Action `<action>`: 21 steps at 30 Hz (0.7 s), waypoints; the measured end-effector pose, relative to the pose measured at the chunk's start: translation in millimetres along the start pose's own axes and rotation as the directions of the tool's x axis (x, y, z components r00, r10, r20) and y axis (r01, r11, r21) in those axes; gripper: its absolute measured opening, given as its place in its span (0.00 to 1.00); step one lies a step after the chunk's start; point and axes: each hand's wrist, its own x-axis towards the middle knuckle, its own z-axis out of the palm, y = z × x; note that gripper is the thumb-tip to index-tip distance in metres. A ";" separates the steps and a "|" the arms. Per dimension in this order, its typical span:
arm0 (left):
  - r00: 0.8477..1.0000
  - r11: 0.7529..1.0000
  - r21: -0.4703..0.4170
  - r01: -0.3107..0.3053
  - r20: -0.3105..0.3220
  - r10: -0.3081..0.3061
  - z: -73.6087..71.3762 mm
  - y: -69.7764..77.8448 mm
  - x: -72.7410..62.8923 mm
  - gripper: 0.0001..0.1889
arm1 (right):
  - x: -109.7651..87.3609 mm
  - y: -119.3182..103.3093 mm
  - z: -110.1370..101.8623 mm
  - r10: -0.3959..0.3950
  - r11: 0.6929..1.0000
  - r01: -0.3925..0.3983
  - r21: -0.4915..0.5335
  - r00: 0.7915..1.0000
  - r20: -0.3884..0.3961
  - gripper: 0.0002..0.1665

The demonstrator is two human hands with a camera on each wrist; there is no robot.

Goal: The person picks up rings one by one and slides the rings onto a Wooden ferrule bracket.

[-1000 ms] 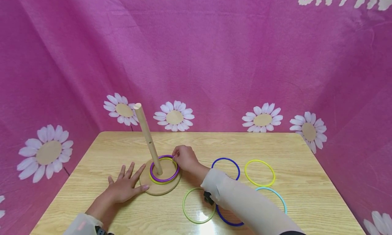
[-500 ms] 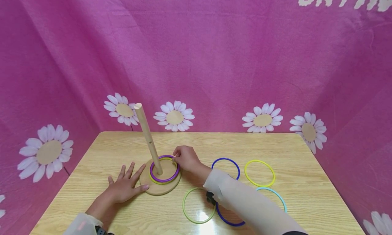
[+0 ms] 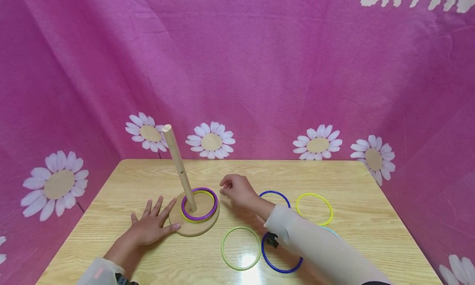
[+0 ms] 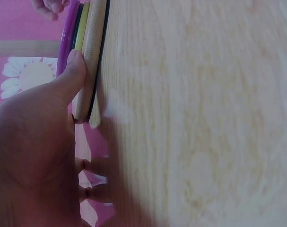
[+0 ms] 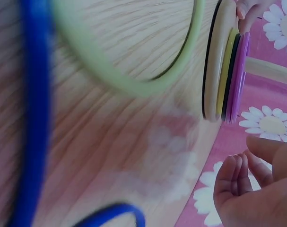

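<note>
1. Lying flat nearest the person: light green ring (image 3: 222,248) and near blue ring (image 3: 283,271), side by side, right of the stand; touching or barely apart, can't tell. Right sleeve (image 3: 326,250) covers bits of near blue ring and most of light blue ring (image 3: 331,231).
2. Left grip (image 3: 148,230): fingers spread, grasping nothing, thumb resting on the base edge. On the pole's left.
3. Stand: round base (image 3: 193,230) flat on the tabletop (image 3: 259,169); pole (image 3: 179,168), long axis upright (slanted in head view, probably lens). Around the pole, stacked on the base: stacked yellow ring (image 5: 227,75), dark ring (image 5: 232,75), purple ring (image 3: 216,206) on top.
4. Right grip (image 3: 239,191): fingers loosely bent, holding nothing. Right of the base, apart from purple ring.
5. Key relation, my call: every loose ring is right of the pole, right grip's side. Far blue ring (image 3: 274,191) looks closest to it, just right, partly behind the wrist. Light green ring lies back toward the person, roughly between both grips. Rings are round, no long axis; a pinch would need the rim, low on the tabletop.
6. Far yellow ring (image 3: 313,194): right of far blue ring, well apart from right grip. Pink cloth (image 3: 259,70) behind everything.
</note>
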 end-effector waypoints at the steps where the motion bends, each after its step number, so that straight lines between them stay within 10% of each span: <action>1: 1.000 1.000 -0.002 0.001 0.002 -0.001 0.2 0.0 0.1 0.48 | -1.6 2.1 -2.9 0.004 1.000 -0.004 -0.003 1.000 0.000 0.07; 21: 1.000 1.000 -0.021 -0.005 -0.009 0.005 -0.1 -0.3 -0.4 0.48 | -45.3 56.2 -69.0 0.078 0.996 -0.080 -0.029 0.996 -0.045 0.10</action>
